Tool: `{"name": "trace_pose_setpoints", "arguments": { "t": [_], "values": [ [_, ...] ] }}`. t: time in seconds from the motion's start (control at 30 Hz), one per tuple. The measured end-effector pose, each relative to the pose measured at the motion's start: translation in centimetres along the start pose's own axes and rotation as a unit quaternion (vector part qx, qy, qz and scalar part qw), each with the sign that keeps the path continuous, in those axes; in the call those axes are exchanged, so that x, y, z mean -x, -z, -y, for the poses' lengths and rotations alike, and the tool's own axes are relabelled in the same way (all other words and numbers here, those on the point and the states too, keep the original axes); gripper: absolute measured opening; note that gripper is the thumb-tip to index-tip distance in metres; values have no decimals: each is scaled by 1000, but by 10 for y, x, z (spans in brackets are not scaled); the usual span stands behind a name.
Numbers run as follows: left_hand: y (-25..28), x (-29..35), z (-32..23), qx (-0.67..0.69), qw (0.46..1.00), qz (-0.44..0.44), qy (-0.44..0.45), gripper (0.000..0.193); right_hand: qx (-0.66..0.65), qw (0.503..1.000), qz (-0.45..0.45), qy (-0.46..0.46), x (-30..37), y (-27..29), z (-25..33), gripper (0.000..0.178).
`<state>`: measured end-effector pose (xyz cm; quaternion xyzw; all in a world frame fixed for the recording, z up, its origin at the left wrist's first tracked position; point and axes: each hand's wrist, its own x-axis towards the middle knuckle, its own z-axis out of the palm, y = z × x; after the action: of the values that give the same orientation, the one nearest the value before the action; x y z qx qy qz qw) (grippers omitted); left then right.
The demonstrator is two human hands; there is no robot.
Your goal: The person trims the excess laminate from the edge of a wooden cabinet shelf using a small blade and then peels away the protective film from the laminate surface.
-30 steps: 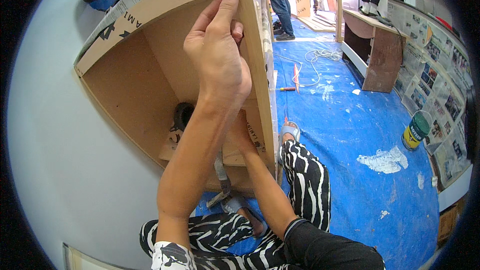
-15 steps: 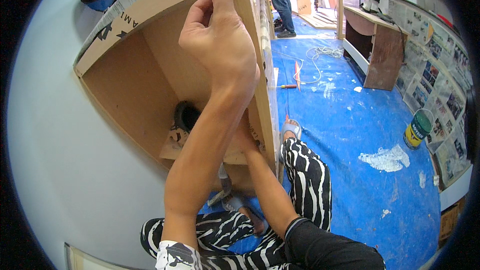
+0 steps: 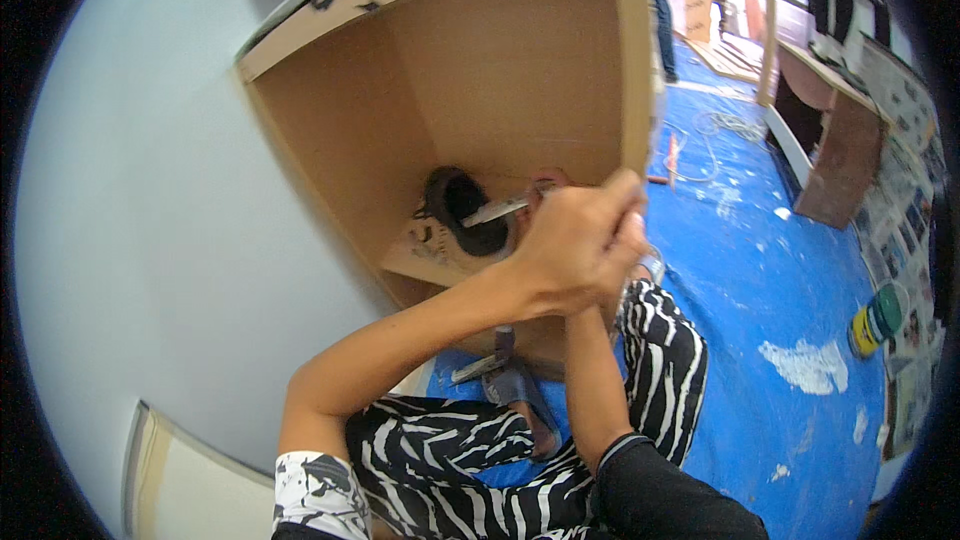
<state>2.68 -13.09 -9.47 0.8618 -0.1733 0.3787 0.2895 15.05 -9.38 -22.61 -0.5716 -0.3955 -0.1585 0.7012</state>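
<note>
My left hand (image 3: pixel 585 245) is closed and a little blurred, in front of the right side of an open wooden cabinet (image 3: pixel 632 70). Whatever its fingers hold, if anything, does not show. It hides most of my right forearm's upper end. Behind it, the fingers of my right hand (image 3: pixel 548 182) show in part, closed round a pale flat strip-like tool (image 3: pixel 500 208). That tool's tip reaches over a round black bowl (image 3: pixel 450 202), which rests on the cabinet's lower shelf (image 3: pixel 420 258).
A grey-handled tool (image 3: pixel 503 342) is below the shelf by my sandalled foot. Blue sheeting (image 3: pixel 730 280) with white splashes covers the floor. To the right are a green-and-yellow bucket (image 3: pixel 875 320), a brown wooden unit (image 3: pixel 850 150) and coiled cable (image 3: pixel 735 125). People are farther off.
My left hand has come down from the cabinet's upper edge to in front of my right arm. The view has shifted left, and the pale tool over the bowl now shows.
</note>
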Motion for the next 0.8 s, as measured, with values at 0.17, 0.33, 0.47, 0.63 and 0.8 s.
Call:
{"name": "trace_pose_setpoints", "arguments": {
  "t": [0.17,0.33,0.47,0.63,0.8],
  "values": [
    [22,0,16,-82,994,41,65,25,-37,996,-22,72,-3,-10,-30,24],
    [93,12,49,-199,955,46,217,29,6,990,-57,-131,-7,-13,-24,27],
    [152,46,85,-299,940,-36,159,30,-91,973,-107,-181,-14,-22,-35,25],
    [182,15,61,-123,938,-252,201,31,-268,932,-120,-211,-7,-30,-16,22],
    [166,-32,33,221,900,-332,179,39,-283,924,-118,-228,-12,-20,-17,22]
  ]
}}
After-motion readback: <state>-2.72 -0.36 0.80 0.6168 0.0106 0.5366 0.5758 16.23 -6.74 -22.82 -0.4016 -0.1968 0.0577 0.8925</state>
